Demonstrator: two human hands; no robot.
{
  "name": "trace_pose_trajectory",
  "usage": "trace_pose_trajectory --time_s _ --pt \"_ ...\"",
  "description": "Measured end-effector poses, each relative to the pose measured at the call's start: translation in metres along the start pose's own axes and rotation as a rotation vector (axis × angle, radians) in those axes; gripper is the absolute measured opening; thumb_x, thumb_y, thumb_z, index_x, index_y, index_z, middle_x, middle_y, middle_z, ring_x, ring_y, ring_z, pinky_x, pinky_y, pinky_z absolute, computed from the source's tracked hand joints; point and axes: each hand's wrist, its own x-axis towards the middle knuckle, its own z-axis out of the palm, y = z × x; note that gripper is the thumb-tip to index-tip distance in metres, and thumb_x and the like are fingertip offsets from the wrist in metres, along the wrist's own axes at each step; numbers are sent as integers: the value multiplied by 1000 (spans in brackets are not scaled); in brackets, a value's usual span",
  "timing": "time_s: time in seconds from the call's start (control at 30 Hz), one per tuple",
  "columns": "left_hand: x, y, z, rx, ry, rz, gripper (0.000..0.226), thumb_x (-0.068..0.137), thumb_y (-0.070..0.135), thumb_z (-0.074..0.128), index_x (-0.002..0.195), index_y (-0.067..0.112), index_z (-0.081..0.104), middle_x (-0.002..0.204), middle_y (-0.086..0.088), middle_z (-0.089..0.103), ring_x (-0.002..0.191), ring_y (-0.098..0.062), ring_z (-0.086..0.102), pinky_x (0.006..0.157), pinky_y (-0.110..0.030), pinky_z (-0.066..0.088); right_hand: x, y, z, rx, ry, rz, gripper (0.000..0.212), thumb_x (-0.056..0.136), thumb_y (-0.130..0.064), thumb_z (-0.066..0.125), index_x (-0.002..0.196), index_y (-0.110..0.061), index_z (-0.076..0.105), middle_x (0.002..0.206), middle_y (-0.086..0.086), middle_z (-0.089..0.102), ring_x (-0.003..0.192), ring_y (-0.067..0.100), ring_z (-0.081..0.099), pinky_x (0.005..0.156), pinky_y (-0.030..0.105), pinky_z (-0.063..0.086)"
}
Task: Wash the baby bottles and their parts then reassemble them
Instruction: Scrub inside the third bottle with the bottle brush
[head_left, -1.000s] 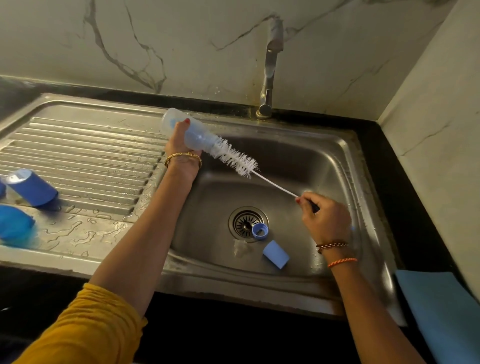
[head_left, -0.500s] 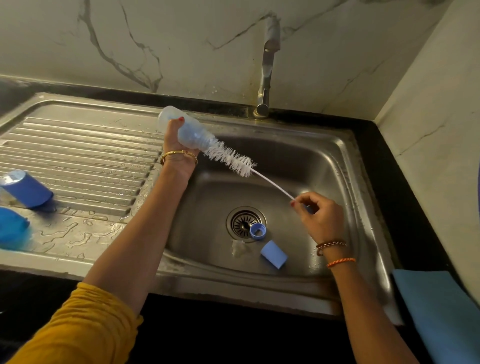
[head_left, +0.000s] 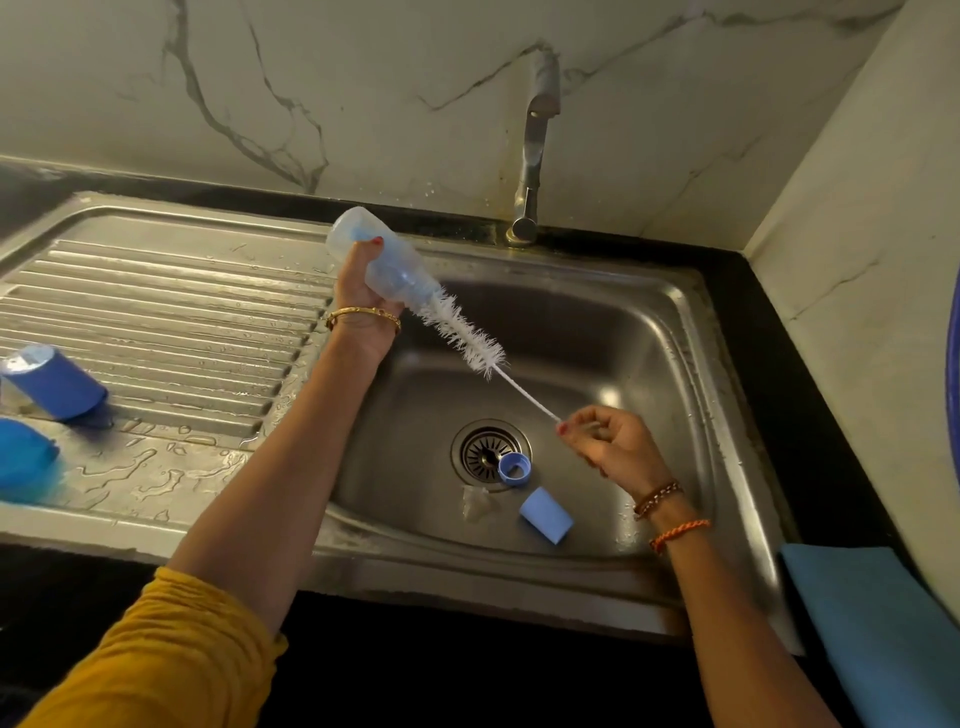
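The left hand (head_left: 363, 283) grips a clear baby bottle (head_left: 382, 262) above the sink's left rim, fingers curled round its body, mouth tilted down toward the basin. A white bottle brush (head_left: 462, 332) pokes out of that mouth – most of its bristles show outside the bottle – and its thin wire stem slants down to the right hand (head_left: 610, 447), which pinches the stem's end between thumb and fingertips over the right half of the basin.

On the bottom of the steel sink (head_left: 691, 364) a blue collar ring (head_left: 514, 470) lies at the drain's front-right edge; a clear nipple (head_left: 475, 503) and a pale blue cap (head_left: 545, 515) lie just in front of it, apart from each other. On the drainboard's left edge a dark blue cap (head_left: 54, 382) lies on its side, with a blue object (head_left: 23, 460) near the front-left corner – cut off by the frame. The tap (head_left: 535, 150) stands at the sink's back edge, and a blue cloth (head_left: 872, 623) lies on the worktop's front-right corner
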Motion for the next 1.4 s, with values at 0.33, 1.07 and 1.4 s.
trace_pose_trajectory --time_s 0.33,1.07,1.4 --pt "-6 -6 10 -102 52 -44 96 40 37 69 127 11 35 100 -10 50 86 -21 55 65 -31 55 2 10 -6 -354 617 -515 15 85 -15 63 81 -4 72 65 9 67 54 16 56 51 26 45" --pt "-9 -11 -2 -99 132 -45 94 44 37 70 128 12 35 100 -9 51 85 -21 56 62 -30 56 1 0 -6 -66 2 61 40 93 -27 54 55 -15 57 38 -11 41 34 1 36 38 15 29" --pt "13 4 -17 -108 261 -75 74 81 36 64 139 4 30 127 -17 50 108 -29 54 97 -43 45 -1 -14 -32 135 -370 453 58 96 -37 36 41 -18 42 33 -9 27 26 -1 21 28 10 15"
